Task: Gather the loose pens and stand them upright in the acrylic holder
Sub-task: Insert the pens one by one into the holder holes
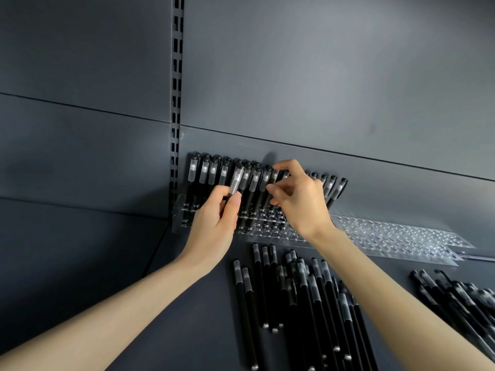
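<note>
A clear acrylic holder (184, 212) with rows of round holes stands on the dark shelf against the back panel. Several black pens with frosted caps (205, 171) stand upright in its rear rows. My left hand (214, 220) grips one pen (237, 180) by its barrel, cap up, over the holder's front rows. My right hand (297, 199) reaches among the standing pens and pinches the top of one (273, 175) between thumb and fingers. A heap of loose black pens (294, 298) lies on the shelf below the hands.
A second pile of loose pens (460, 298) lies at the right edge. The holder's right section (401, 236) has only bare holes. A slotted metal upright (176, 76) runs up the grey back panel to the left of the holder.
</note>
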